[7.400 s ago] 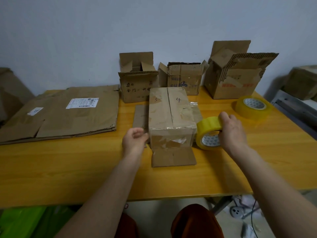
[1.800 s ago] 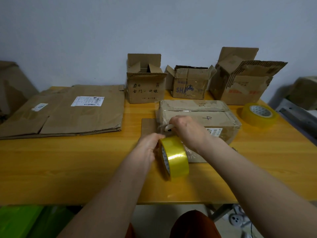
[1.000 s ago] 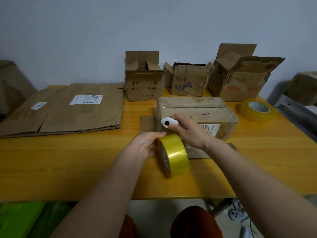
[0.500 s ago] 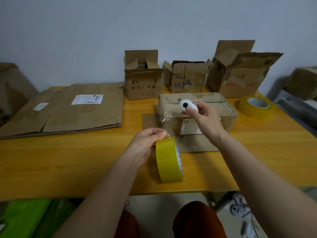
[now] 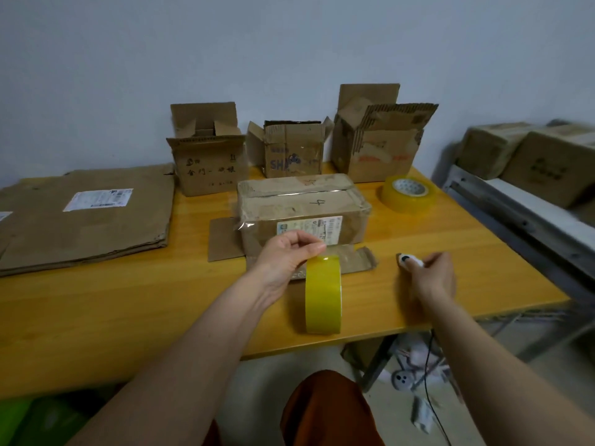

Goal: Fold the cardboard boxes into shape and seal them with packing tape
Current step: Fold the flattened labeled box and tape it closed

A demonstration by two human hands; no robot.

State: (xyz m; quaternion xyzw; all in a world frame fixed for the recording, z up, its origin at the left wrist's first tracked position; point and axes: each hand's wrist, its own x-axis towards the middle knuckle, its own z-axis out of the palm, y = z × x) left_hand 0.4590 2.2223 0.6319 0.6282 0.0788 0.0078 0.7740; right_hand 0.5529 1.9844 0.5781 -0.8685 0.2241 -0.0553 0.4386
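Yellow packing tape roll (image 5: 323, 294) stands on edge on the wooden table (image 5: 128, 304), its top pinched by the left hand (image 5: 287, 254), with the taped cardboard box (image 5: 302, 204) at its twelve o'clock, while the right hand (image 5: 431, 276), at three o'clock, grips a small white cutter (image 5: 408, 260).

The lower front of the taped box (image 5: 302, 204) is hidden behind the left hand (image 5: 285, 254). Most of the small white tool (image 5: 408, 261), right of that box, is covered by the right hand (image 5: 433, 276). The flattened cardboard (image 5: 83, 220), left of the box, is cut off by the frame edge. The box's label print cannot be read.
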